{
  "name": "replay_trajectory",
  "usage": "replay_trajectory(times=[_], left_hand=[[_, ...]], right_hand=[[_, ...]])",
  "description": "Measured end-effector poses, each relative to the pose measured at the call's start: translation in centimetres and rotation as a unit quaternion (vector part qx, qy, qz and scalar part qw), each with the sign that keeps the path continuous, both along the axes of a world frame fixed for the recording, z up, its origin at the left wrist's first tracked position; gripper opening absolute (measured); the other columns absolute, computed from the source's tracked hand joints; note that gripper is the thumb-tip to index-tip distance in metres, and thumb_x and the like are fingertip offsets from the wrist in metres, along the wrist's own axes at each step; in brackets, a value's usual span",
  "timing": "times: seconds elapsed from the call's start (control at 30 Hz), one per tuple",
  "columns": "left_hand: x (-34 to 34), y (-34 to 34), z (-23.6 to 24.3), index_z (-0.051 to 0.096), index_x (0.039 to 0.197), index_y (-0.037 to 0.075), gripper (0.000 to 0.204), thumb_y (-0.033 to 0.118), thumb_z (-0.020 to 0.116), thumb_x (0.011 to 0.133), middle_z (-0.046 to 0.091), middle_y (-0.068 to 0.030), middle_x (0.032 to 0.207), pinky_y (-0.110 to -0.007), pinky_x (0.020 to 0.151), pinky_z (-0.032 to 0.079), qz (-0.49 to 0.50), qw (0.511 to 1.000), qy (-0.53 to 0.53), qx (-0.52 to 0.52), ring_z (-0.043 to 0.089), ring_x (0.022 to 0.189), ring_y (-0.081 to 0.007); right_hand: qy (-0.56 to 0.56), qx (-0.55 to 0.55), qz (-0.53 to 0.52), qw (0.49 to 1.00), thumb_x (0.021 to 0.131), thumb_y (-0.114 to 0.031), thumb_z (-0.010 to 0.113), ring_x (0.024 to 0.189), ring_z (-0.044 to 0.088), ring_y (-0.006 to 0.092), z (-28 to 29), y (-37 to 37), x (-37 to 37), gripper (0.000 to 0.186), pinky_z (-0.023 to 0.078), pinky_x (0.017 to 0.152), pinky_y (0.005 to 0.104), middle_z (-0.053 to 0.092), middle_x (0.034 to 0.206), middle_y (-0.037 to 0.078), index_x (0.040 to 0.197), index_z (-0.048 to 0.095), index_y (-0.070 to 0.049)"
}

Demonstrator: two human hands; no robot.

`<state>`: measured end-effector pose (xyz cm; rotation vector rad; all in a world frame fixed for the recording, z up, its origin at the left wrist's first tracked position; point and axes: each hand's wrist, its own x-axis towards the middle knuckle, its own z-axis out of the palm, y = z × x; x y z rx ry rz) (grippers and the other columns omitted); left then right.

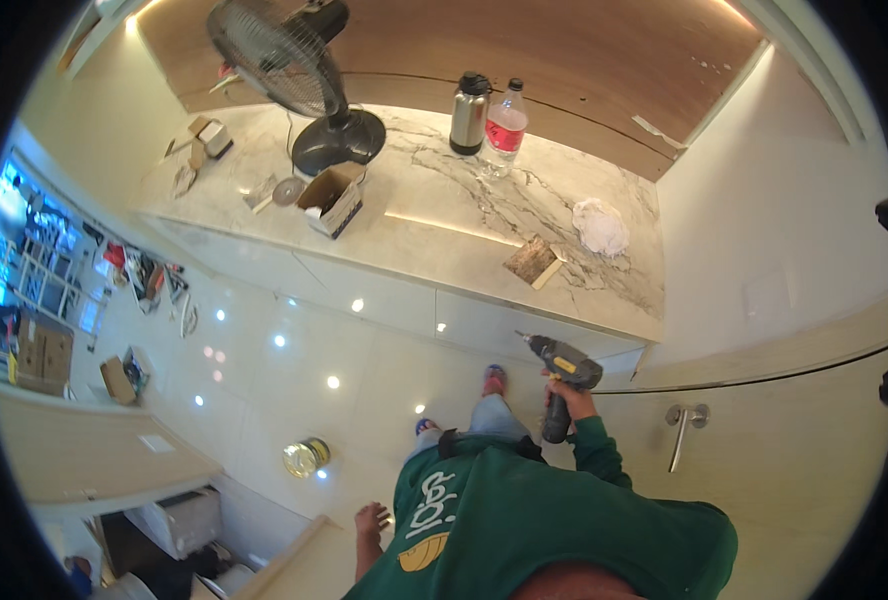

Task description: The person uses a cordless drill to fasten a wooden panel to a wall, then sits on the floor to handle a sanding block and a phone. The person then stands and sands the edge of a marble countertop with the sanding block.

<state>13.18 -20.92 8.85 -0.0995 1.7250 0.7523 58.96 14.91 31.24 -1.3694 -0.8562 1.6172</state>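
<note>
Where the lens rim darkens the view, far left: floor clutter [149, 280], mixed, too small to itemise.
Jar [306, 457], lower left of centre: one, clear, yellowish contents; upright or tipped, cannot tell.
Open carton [334, 205], upper left of centre: near the front edge of a marble-patterned counter [414, 240]; inside too dark to read.
Left hand [372, 521], lower centre: fingers loosely parted, no object visible between them; palm hidden.
Cordless drill [570, 368], right of centre: one, dark with yellow panel; bit toward upper left, no contact made out.
Right hand [578, 402], same place: wrapped around the drill's handle; trigger finger obscured.
Drill step, judged: held ready, not boring; a next move would call for a chosen spot, a squared bit, a steady wrist.
Door lever [680, 432], lower right: metal, apart from the hand.
</note>
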Motion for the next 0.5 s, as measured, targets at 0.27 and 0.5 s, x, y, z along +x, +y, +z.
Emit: replay_trajectory(times=[0.27,0.5], left_hand=[[1.8,3.3,0.3,0.059,0.121,0.0,0.036,0.032,0.058,0.103,0.071,-0.0165,0.111,-0.042,0.075,0.057,0.098,0.995,0.011,-0.008,0.071,0.09,-0.0291],[6.9,7.2,2.5,0.062,0.12,0.001,0.034,0.03,0.06,0.103,0.072,-0.0141,0.107,-0.038,0.07,0.056,0.205,0.978,0.025,0.012,0.071,0.086,-0.0251]], right_hand=[[-0.336,0.115,0.269,0.895,0.081,-0.028,0.081,0.09,0.072,0.0279,0.3,-1.0,-0.9,0.051,0.056,0.083,0.0389,0.071,0.097,0.015,0.122,0.064,-0.003],[-0.38,0.228,0.433,0.785,0.077,-0.035,0.086,0.108,0.069,0.0368,5.6,6.7,-5.0,0.066,0.055,0.091,0.0423,0.068,0.118,0.016,0.13,0.06,-0.007]])
